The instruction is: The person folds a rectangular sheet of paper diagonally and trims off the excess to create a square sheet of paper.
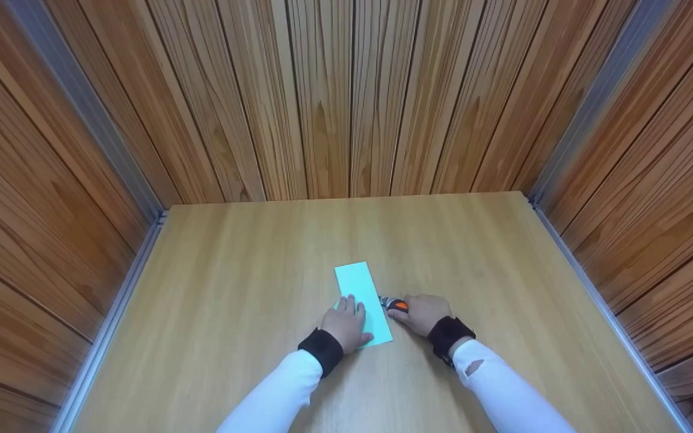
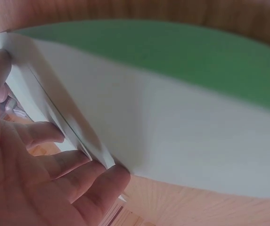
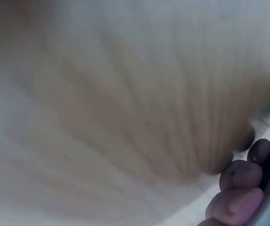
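Note:
A narrow pale turquoise sheet of paper lies slightly slanted on the wooden table. My left hand rests on its lower left part, fingers spread and pointing away from me; in the left wrist view the fingertips of this hand touch the paper, which looks whitish there with a green band along the top. At the right edge of the sheet, my right hand grips an orange and black utility knife, its front end at that edge. Curled fingers beside the dark handle show in the right wrist view.
The light wooden table stretches out on all sides of the paper. Plank walls close it in at the back and both sides, with grey metal rails along the side edges.

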Available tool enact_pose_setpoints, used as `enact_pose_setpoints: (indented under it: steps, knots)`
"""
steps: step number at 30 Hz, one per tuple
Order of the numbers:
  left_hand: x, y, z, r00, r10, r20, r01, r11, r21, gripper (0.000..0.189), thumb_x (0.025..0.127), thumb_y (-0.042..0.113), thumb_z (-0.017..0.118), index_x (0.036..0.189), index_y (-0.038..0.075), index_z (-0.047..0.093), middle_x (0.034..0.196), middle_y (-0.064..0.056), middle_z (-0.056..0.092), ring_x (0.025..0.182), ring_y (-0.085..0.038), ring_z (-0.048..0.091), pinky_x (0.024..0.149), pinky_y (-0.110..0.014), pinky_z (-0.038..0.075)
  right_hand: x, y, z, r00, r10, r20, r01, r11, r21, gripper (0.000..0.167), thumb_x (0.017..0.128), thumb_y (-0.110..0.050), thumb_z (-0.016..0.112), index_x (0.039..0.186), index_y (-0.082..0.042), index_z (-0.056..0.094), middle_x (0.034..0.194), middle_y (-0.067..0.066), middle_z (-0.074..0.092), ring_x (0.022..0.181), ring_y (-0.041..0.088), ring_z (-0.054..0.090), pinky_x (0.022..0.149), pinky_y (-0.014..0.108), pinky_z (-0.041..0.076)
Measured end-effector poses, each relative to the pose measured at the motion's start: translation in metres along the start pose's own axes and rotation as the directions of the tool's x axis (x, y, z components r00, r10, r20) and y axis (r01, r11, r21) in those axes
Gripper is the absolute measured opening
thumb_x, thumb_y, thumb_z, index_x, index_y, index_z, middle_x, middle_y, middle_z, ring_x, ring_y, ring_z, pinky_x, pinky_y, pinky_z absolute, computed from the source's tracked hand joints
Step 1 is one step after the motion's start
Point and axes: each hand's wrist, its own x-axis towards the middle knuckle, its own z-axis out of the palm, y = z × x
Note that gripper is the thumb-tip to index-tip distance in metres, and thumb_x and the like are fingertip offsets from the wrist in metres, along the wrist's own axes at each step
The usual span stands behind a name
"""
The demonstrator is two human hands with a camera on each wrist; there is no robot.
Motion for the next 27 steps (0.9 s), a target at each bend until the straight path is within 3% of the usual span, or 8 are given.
enact_pose_setpoints:
  steps: [10,17,23,27]
  knots:
    - [-0.0006,0.0000,-0.0020,1.000,-0.003,-0.002,0.003,1.000,-0.023,0.078,0.106,0.059,0.063,0.163,0.007,0.049,0.169,-0.019,0.047,0.157,-0.035,0.046,0.118,-0.050,0.052,0.0031,-0.0017,-0.0008,0.997,0.036,0.065,-0.036,0.999,0.002,0.059,0.104,-0.063,0.062,0.117,-0.006,0.075,0.086,0.008,0.071,0.077,0.025,0.063,0.072,0.041,0.052]
    - [0.0002,-0.0008,-0.0038,1.000,-0.005,0.014,0.006,1.000,-0.030,0.079,0.106,0.059,0.063,0.164,0.008,0.047,0.171,-0.019,0.045,0.158,-0.035,0.045,0.120,-0.050,0.051,0.0055,-0.0057,-0.0031,0.998,0.036,0.056,-0.038,0.998,0.040,0.059,0.103,-0.062,0.063,0.114,-0.005,0.073,0.086,0.010,0.071,0.076,0.027,0.065,0.072,0.043,0.053]
    - [-0.0003,-0.0011,-0.0031,1.000,-0.002,0.017,0.002,0.999,-0.032,0.079,0.106,0.060,0.062,0.164,0.008,0.047,0.171,-0.019,0.045,0.159,-0.035,0.045,0.120,-0.050,0.050,0.0054,-0.0056,-0.0027,0.997,0.051,0.054,-0.053,0.998,0.036,0.061,0.104,-0.063,0.063,0.119,-0.004,0.074,0.089,0.010,0.072,0.078,0.027,0.065,0.074,0.044,0.053]
    - [0.0005,-0.0009,0.0001,1.000,0.003,-0.004,-0.003,1.000,-0.016,0.079,0.106,0.060,0.063,0.163,0.008,0.049,0.169,-0.019,0.047,0.157,-0.035,0.047,0.118,-0.050,0.052,0.0046,-0.0063,-0.0030,0.999,0.031,0.013,-0.031,0.999,0.024,0.056,0.103,-0.060,0.065,0.107,-0.005,0.075,0.082,0.010,0.070,0.073,0.028,0.064,0.068,0.044,0.053]
